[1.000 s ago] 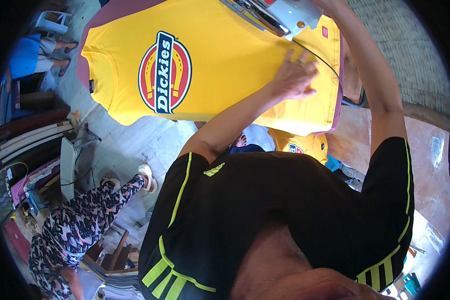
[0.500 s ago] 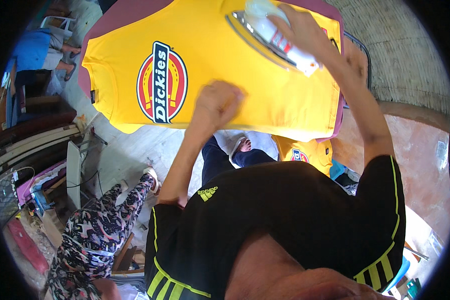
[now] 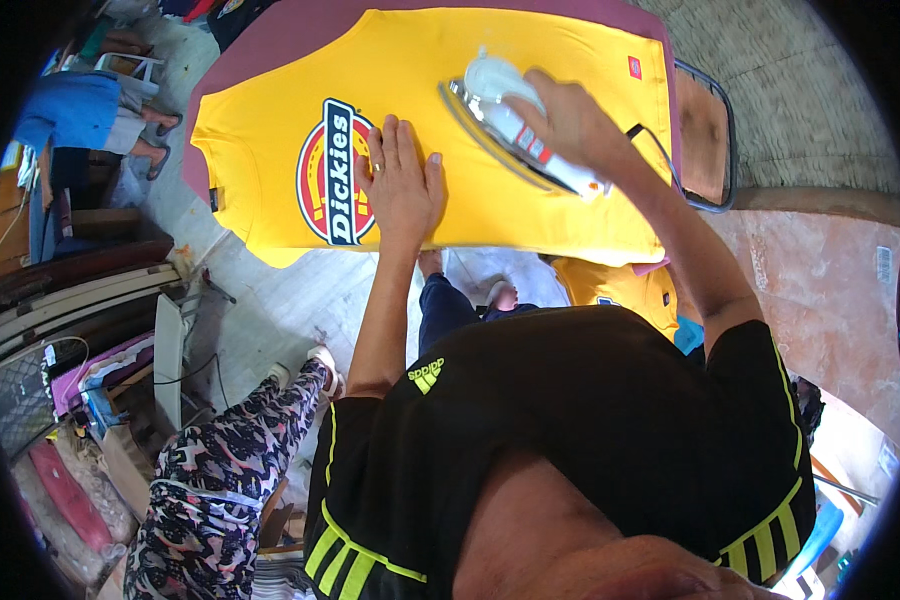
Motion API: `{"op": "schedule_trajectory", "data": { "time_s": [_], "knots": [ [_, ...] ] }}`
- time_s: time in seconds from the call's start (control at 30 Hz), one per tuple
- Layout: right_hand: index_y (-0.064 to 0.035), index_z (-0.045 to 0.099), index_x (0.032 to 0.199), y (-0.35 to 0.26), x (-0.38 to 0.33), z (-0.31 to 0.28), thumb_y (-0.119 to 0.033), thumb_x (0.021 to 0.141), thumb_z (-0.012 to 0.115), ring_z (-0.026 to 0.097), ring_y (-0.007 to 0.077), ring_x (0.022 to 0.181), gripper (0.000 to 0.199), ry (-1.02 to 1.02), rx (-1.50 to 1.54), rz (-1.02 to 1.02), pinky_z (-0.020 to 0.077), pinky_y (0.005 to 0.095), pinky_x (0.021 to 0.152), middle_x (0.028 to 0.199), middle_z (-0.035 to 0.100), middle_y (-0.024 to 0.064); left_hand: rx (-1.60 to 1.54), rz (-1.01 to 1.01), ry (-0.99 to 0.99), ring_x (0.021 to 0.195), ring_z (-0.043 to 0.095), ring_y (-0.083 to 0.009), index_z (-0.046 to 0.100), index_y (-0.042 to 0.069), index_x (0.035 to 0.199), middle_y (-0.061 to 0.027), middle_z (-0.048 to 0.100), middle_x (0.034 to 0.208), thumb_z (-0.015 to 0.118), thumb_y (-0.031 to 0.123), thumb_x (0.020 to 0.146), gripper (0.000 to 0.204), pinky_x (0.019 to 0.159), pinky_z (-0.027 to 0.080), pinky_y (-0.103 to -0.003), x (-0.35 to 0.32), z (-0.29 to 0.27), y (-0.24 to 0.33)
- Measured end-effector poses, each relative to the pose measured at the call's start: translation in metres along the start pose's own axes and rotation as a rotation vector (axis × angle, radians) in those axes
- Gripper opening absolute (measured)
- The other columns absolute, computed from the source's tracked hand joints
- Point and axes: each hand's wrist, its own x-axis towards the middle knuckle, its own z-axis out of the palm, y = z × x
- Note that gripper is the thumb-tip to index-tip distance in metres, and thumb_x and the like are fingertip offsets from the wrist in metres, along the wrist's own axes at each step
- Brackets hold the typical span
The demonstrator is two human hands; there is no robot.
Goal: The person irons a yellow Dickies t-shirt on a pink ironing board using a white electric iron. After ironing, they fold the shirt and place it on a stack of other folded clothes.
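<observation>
A yellow T-shirt with a round red, white and dark chest print lies spread over a maroon-covered ironing board. My right hand is closed around the handle of a white and grey iron. The iron's metal soleplate edge is tilted into view over the right half of the shirt; whether it touches the cloth I cannot tell. My left hand lies flat on the shirt with its fingers stretched out, at the right edge of the print.
Another yellow shirt hangs below the board's near right side. A black cord runs by the iron. At the left stand a person in patterned trousers and stacked boards. Another person in blue is farther back.
My left hand has opened from a loose fist and now lies flat beside the print. The iron has moved slightly down and left in my right hand.
</observation>
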Motion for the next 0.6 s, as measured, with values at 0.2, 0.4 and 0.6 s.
{"op": "schedule_trajectory", "data": {
  "time_s": [0.2,0.4,0.6],
  "knots": [
    [-0.0034,0.063,0.11,-0.005,0.039,0.009,-0.047,0.097,0.057,0.069,0.044,0.075,0.046,0.041,-0.185,-0.222,0.0552,0.0519,0.072,0.078,0.069,0.0253,-0.007,0.053,-0.015,0.147,0.028,-0.0407,0.048,0.002,0.143,-0.0197,0.038,0.156,0.051,0.033,0.096,0.056,0.115,0.017,-0.057,-0.004,-0.007,-0.002],
    [0.0051,0.061,0.113,0.026,0.157,-0.01,-0.041,0.1,0.051,0.065,0.0488,0.095,0.049,0.212,-0.165,-0.185,0.0519,0.0531,0.086,0.1,0.066,0.0332,-0.021,0.095,-0.064,0.141,0.033,-0.0405,0.051,0.007,0.14,-0.0168,0.04,0.152,0.053,0.035,0.095,0.053,0.109,0.023,-0.063,0.005,-0.022,-0.014],
    [0.007,0.063,0.112,0.017,0.143,0.006,-0.041,0.101,0.05,0.065,0.0485,0.101,0.051,0.204,-0.062,0.047,0.0503,0.0543,0.09,0.106,0.065,0.0348,0.136,0.216,-0.035,0.141,0.035,-0.0379,0.051,0.021,0.142,-0.0095,0.042,0.154,0.049,0.04,0.099,0.047,0.107,0.026,-0.066,0.109,-0.006,-0.104]
  ]
}}
